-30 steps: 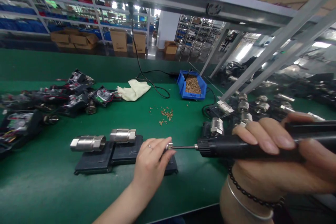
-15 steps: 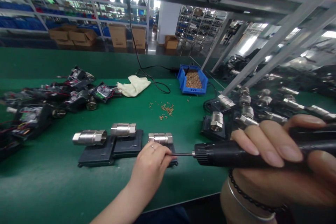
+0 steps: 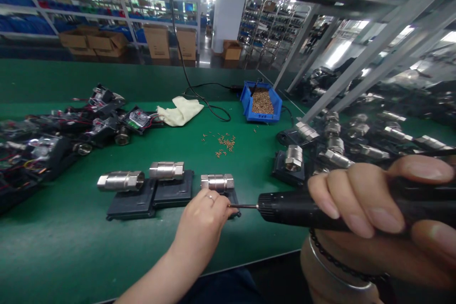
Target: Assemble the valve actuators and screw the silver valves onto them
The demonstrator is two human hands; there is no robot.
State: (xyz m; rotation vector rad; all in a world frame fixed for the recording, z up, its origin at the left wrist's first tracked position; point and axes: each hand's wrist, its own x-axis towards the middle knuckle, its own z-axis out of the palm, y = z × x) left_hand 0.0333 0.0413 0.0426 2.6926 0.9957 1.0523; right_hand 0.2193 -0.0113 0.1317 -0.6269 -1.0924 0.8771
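My right hand (image 3: 359,199) is wrapped round a black electric screwdriver (image 3: 285,209), held level with its thin bit (image 3: 245,206) pointing left. My left hand (image 3: 206,218) is closed in a pinch at the tip of the bit; whatever lies between its fingertips is hidden. Just behind that hand sits a silver metal valve fitting (image 3: 216,182) on a dark box, which the hand partly covers. To the left stand two more dark boxes, each with a fitting: one nearer (image 3: 131,199), one beside it (image 3: 174,190).
Loose small screws (image 3: 226,142) lie on the green bench (image 3: 71,251). Behind them are a blue bin (image 3: 261,116) of screws and a pale cloth (image 3: 180,111). Open wired units (image 3: 46,152) crowd the left, more fittings (image 3: 335,128) the right. A black cable (image 3: 181,52) hangs down.
The screwdriver has shifted slightly left, its bit still at my left fingertips. The whole view has tilted a little, so the bench things appear slightly higher. Both hands keep their grip.
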